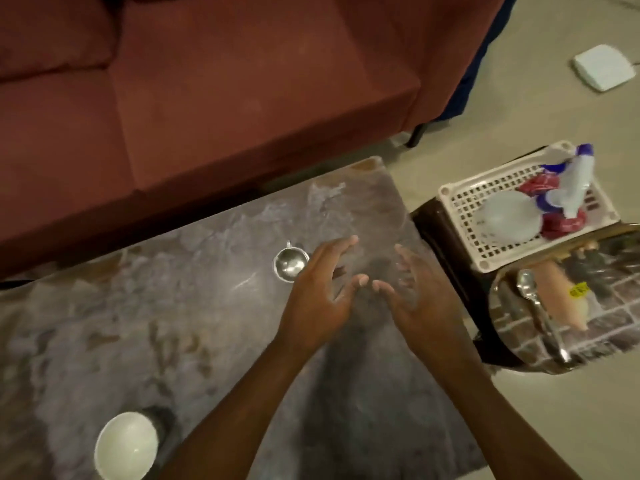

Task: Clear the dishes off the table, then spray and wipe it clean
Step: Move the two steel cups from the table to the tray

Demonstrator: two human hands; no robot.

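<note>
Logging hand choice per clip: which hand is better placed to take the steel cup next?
Left, probably. The open left hand hovers just beside the steel cup, while the open right hand sits farther away, with the left hand between it and the cup.

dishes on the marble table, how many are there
2. A small steel cup sits near the middle of the table, right beside the left hand. A white bowl is at the near left edge. The forearms may hide something small.
</note>
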